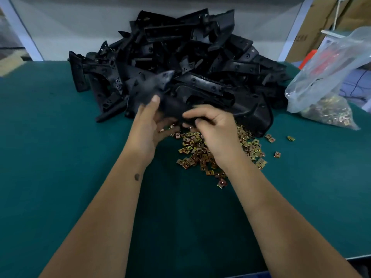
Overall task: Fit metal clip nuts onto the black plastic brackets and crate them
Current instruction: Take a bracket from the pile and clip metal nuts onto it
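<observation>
Holding one black bracket point(158, 91) up over the green table point(60, 157), the left hand point(148, 125) has its thumb on top and its fingers curled under the part. The right hand point(212, 127) grips the same bracket from the other side, fingers bent round its lower edge. The bracket looks blurry, and I cannot tell if a clip nut is on it.

Under the hands lies a scatter of small gold clip nuts point(200, 151). A few single nuts sit apart on the right, near the bracket pile's edge.

Behind the hands is a big heap of black brackets point(180, 53). It fills the middle of the table's back part and touches the nuts at its front. It blocks the way straight ahead.

The table has lots of bare green room on the left side and in front, close to the person. Its near edge shows at the bottom right corner, and its back edge runs along a pale wall.

On the right, a clear plastic bag point(325, 77) slumps on the table, with more gold nuts in its bottom. It is close beside the heap. Brown cardboard boxes point(321, 19) stand behind it. There is print on one box, but it is too blurry to read.
</observation>
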The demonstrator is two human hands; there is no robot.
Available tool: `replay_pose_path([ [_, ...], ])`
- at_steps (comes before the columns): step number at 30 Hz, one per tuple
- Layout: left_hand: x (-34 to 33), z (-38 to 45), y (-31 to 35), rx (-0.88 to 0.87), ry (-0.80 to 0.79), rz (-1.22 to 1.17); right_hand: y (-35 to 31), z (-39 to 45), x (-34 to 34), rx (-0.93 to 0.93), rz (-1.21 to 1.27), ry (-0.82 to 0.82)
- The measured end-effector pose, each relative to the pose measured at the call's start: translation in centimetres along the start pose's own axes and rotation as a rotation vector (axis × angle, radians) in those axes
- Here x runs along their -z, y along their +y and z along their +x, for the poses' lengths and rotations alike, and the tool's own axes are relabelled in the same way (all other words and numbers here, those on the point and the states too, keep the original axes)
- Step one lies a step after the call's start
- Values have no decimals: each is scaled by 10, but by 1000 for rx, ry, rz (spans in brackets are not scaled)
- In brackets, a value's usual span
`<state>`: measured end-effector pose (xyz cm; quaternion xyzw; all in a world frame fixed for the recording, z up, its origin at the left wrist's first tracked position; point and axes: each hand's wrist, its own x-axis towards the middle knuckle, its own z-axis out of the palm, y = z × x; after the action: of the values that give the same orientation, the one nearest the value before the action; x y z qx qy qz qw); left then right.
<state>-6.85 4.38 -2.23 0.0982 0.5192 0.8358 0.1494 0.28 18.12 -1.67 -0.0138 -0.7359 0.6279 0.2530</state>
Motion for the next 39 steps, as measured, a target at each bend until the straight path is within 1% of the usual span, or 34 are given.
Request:
replay_pose_path([
  [2, 3, 0, 3, -43, 43, -115, 0, -7, -6, 166, -361, -114],
  [3, 6, -1, 4, -65, 77, -149, 1, -10, -8, 219, -495, -165],
  [4, 8, -1, 5, -77, 108, -182, 2, -13, -9, 230, -576, -197],
  [5, 11, -1, 6, -76, 134, -215, 1, -14, -9, 202, -600, -202],
  [7, 14, 1, 10, -47, 176, -247, 0, -14, -7, 171, -617, -149],
  [9, 17, 3, 14, -22, 197, -261, 1, -11, -4, 198, -763, -91],
  [10, 18, 3, 15, -14, 195, -283, 3, -10, -2, 192, -855, -98],
  [12, 19, 3, 17, -2, 177, -332, 6, -7, -2, 128, -1044, -196],
  [14, 19, 2, 18, -4, 164, -332, 8, -5, -3, 67, -1149, -290],
  [17, 17, 0, 18, -36, 174, -218, 8, -4, -3, 87, -1122, -264],
  [20, 15, -2, 18, -100, 134, -85, 9, -4, -4, 108, -1102, -241],
  [22, 15, -3, 19, -198, 121, -20, 10, -3, -3, 101, -1101, -235],
  [25, 17, -1, 21, -404, 101, 102, 12, -3, -3, 109, -1102, -220],
  [28, 17, 0, 20, -480, 75, 170, 12, -4, -5, 134, -1099, -207],
  [30, 15, 0, 18, -483, 56, 289, 13, -5, -6, 149, -1094, -196],
  [31, 15, 1, 15, -479, 36, 395, 13, -5, -7, 156, -1102, -199],
  [32, 17, 2, 11, -482, 32, 561, 14, -5, -7, 165, -1116, -206],
  [34, 23, 2, 3, -472, 68, 982, 16, -4, -7, 180, -1144, -214],
  [35, 26, 2, 1, -438, 81, 1105, 17, -4, -7, 181, -1157, -212],
  [36, 28, 2, 0, -400, 80, 1136, 18, -3, -7, 179, -1166, -209],
  [39, 31, 3, -1, -262, 38, 993, 17, -3, -9, 177, -1166, -198],
])
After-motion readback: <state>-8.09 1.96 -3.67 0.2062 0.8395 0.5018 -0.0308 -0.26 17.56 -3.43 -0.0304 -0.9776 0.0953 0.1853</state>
